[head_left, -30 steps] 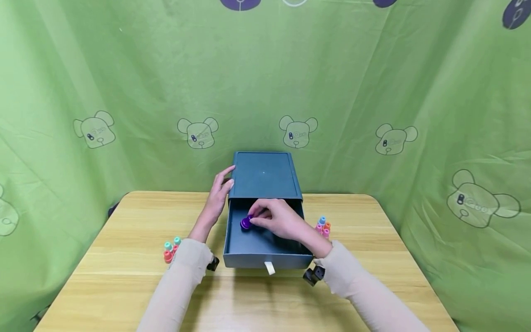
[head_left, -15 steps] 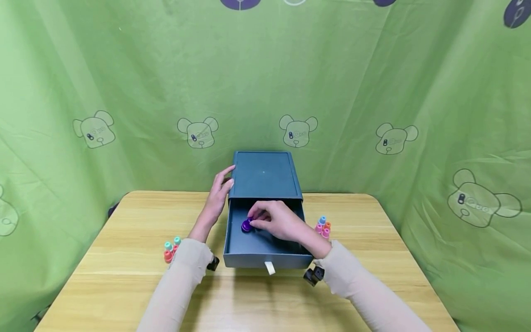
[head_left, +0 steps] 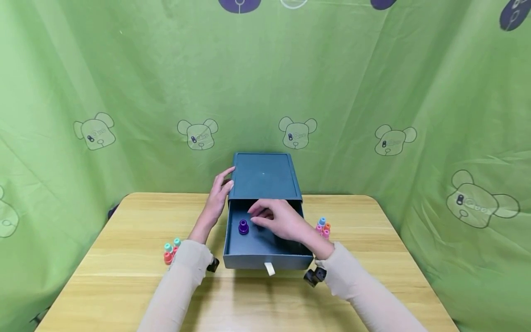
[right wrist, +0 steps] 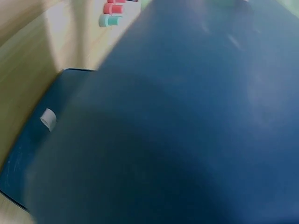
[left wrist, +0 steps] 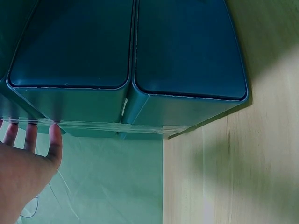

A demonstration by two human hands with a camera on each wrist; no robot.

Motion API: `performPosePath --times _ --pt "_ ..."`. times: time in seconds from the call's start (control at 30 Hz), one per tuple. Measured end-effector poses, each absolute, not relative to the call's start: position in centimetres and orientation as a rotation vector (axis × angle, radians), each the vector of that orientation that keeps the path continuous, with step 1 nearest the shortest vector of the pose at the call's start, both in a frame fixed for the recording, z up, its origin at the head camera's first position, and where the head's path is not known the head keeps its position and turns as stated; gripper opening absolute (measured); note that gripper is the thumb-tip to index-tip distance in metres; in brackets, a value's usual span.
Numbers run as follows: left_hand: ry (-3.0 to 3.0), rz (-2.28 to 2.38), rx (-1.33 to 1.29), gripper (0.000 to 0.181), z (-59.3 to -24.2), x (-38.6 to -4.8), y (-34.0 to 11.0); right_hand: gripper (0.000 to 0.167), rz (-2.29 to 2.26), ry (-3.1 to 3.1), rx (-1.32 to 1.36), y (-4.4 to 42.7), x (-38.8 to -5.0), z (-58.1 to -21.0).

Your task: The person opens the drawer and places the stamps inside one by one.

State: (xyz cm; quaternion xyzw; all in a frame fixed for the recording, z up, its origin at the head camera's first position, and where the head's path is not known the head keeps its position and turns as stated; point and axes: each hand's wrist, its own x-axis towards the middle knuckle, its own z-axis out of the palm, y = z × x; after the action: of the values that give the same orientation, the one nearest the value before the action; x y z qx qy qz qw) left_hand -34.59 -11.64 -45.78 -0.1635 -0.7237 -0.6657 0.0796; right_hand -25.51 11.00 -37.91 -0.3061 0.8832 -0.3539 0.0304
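Observation:
A dark blue drawer cabinet (head_left: 265,175) stands on the table, its top drawer (head_left: 267,261) pulled out. Inside the drawer, toward its left side, a purple piece (head_left: 243,227) stands upright. The right hand (head_left: 282,221) hovers over the drawer just right of that piece, fingers bent, thumb and fingertips apart, with nothing seen between them. The left hand (head_left: 215,198) rests its fingers against the cabinet's left side; in the left wrist view this hand (left wrist: 28,172) touches the cabinet side (left wrist: 74,105). The right wrist view shows a blue surface up close and no hand.
Teal and red pieces (head_left: 168,256) stand left of the cabinet on the wooden table (head_left: 124,258). Blue, orange and pink pieces (head_left: 322,222) are to its right, near the right forearm. A white pull tab (head_left: 269,268) sticks out of the drawer front. Green cloth hangs behind.
The right hand has let go of the purple piece, which now stands upright on the drawer floor, slightly left of where it was held. The left hand has stayed in place.

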Motion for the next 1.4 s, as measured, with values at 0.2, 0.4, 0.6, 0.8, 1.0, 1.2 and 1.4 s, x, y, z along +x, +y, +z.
performPosePath --times 0.2,0.4,0.6,0.8,1.0,1.2,1.4 --pt "-2.161 -1.986 -0.477 0.049 -45.8 -34.6 -11.5 0.021 -1.165 2.737 -0.936 12.1 -25.1 -36.4" --pt "-2.162 -1.975 -0.484 0.049 -45.9 -34.7 -11.5 0.022 -1.222 2.766 -0.890 13.8 -24.9 -35.4" --pt "-2.159 -1.985 -0.480 0.049 -45.9 -34.6 -11.4 0.023 -1.320 2.781 -0.806 16.4 -24.7 -35.4" --pt "-2.156 -1.995 -0.495 0.050 -46.0 -34.7 -11.5 0.024 -1.380 2.794 -0.724 19.1 -24.8 -35.6" --pt "-2.176 -2.002 -0.492 0.052 -45.8 -34.8 -11.6 0.026 -1.448 2.797 -0.666 21.5 -25.5 -36.7" --pt "-2.180 -2.017 -0.505 0.053 -43.4 -32.7 -11.5 0.028 -1.487 2.809 -0.610 23.4 -26.0 -37.9" --pt "-2.152 -2.030 -0.523 0.053 -43.7 -33.0 -11.5 0.027 -1.479 2.829 -0.488 25.3 -26.6 -40.0"
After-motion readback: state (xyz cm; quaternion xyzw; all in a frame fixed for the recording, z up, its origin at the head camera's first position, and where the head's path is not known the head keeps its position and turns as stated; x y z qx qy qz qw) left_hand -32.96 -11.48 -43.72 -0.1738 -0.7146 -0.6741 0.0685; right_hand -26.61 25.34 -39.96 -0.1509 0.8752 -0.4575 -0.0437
